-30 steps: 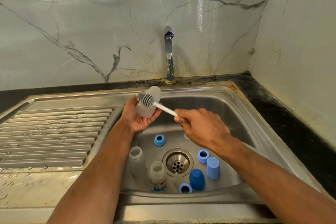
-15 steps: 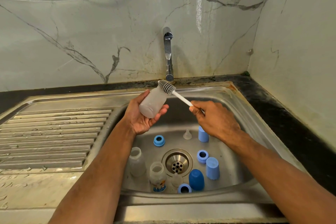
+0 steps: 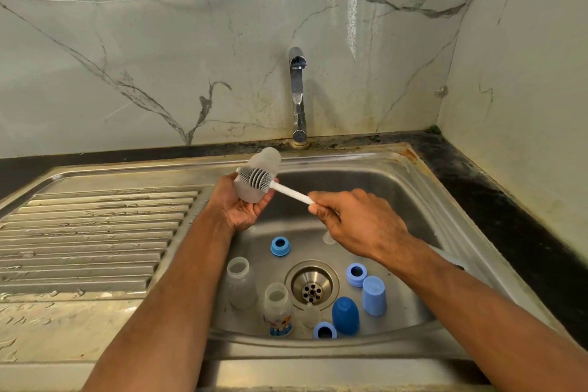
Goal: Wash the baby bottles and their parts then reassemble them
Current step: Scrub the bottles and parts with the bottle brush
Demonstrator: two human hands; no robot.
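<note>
Above the steel sink (image 3: 413, 188), left of its drain (image 3: 311, 285), the left hand (image 3: 243, 210) curls round a frosted, rounded plastic bottle (image 3: 259, 178). The right hand (image 3: 359, 221) pinches the white handle of a grey ribbed brush (image 3: 254, 178) lying across that bottle. Near the drain stand two clear bottles (image 3: 241, 286), blue rings (image 3: 280, 246) and smooth blue caps (image 3: 345, 315); one bottle's printed label (image 3: 280, 326) is unreadable.

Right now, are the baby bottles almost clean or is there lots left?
Lots left. Nothing looks finished: no bottle is put back together. In hand: the left hand holds one cloudy bottle while the right hand rubs the brush over its outside. Still waiting in the sink: two more bottles, blue rings, blue caps. The tap looks off.
</note>
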